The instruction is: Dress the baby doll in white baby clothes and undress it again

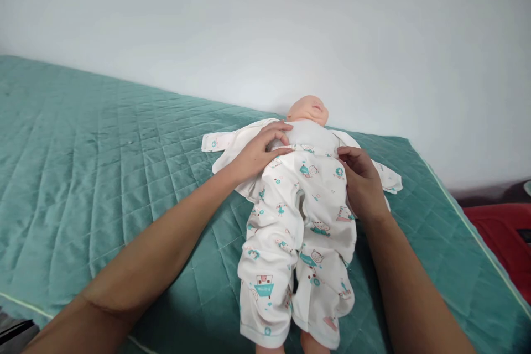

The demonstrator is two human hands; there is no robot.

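While pants (301, 221) enclose doll legs (313, 344), hands (265, 146) (367, 182) touch waistband (307, 149).

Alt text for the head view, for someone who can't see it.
A person's left hand and right hand are at the waistband of printed white trousers on a doll lying on its back. A white top spreads out on both sides of its torso, over a green quilted cover.

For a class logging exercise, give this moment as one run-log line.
left hand: at waistband of printed trousers; right hand: at waistband's opposite side; doll: on its back, trousers on; beneath: green quilted cover
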